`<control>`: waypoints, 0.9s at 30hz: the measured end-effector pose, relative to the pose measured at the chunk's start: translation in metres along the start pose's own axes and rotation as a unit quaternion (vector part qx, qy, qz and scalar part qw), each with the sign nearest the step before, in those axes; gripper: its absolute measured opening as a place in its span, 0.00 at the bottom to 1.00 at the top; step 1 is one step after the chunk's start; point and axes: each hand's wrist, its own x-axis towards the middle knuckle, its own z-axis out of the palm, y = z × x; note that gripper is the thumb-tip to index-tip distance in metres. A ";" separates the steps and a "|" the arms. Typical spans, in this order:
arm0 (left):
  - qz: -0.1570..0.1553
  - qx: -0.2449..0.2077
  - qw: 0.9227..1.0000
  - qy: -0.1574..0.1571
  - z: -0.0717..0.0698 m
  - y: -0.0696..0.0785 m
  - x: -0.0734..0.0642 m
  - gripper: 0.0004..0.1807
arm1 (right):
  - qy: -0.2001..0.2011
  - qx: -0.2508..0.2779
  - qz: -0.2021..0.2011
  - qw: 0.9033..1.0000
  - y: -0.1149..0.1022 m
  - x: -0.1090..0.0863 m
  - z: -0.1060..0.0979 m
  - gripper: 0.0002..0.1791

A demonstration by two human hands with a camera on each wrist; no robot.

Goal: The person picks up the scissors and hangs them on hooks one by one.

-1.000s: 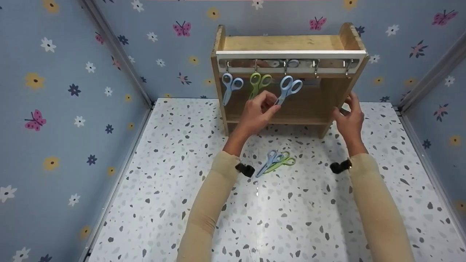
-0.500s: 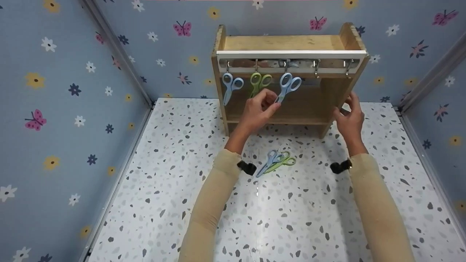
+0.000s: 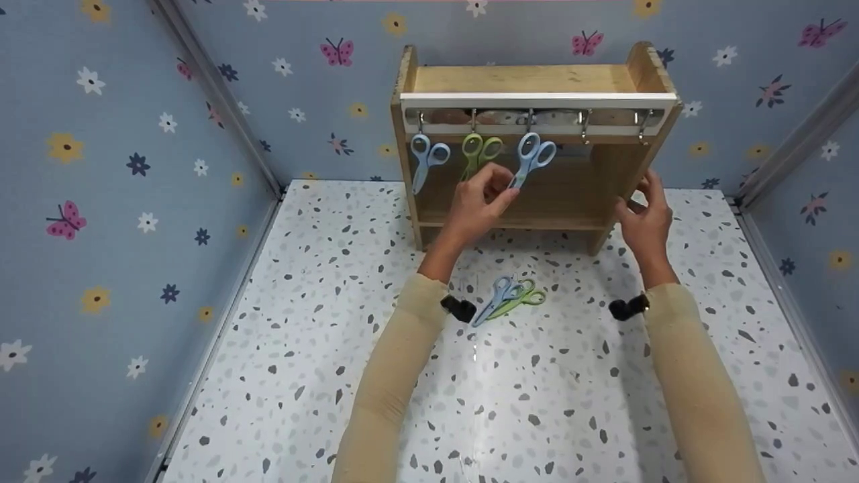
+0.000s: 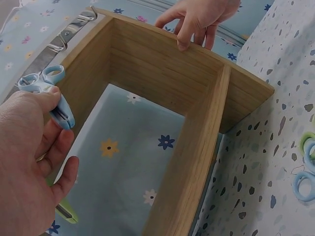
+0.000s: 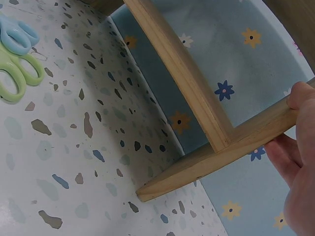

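Observation:
My left hand (image 3: 475, 201) pinches a pair of light blue scissors (image 3: 525, 166) by the blade end, handles up, at the third hook of a metal hook rail. Whether the loop sits on that hook is hard to tell. In the left wrist view the thumb lies on the blue scissors (image 4: 62, 112). My right hand (image 3: 646, 218) grips the right side panel of a wooden shelf (image 3: 520, 79); the right wrist view shows its thumb and fingers around the panel (image 5: 246, 142). Blue scissors (image 3: 421, 171) hang from the first hook, green scissors (image 3: 471, 157) from the second, partly behind my left hand.
Blue scissors (image 3: 495, 303) and green scissors (image 3: 534, 297) lie overlapping on the speckled table (image 3: 537, 402) before the shelf. Two more hooks (image 3: 585, 127) on the right of the rail hold nothing. Patterned walls (image 3: 121, 261) stand at the left, back and right.
The left hand and its blue scissors have shifted slightly up, and the scissors' upper loop has come under the third hook. The right hand keeps its grip on the panel.

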 end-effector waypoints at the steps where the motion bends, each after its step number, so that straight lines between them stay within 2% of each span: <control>1: 0.000 0.000 1.000 0.001 0.000 0.000 0.000 0.12 | 0.000 0.001 -0.002 1.000 0.000 0.000 0.000 0.41; 27: -0.005 -0.001 1.000 0.017 0.006 -0.008 -0.003 0.13 | 0.001 -0.003 -0.009 1.000 0.006 0.002 0.000 0.41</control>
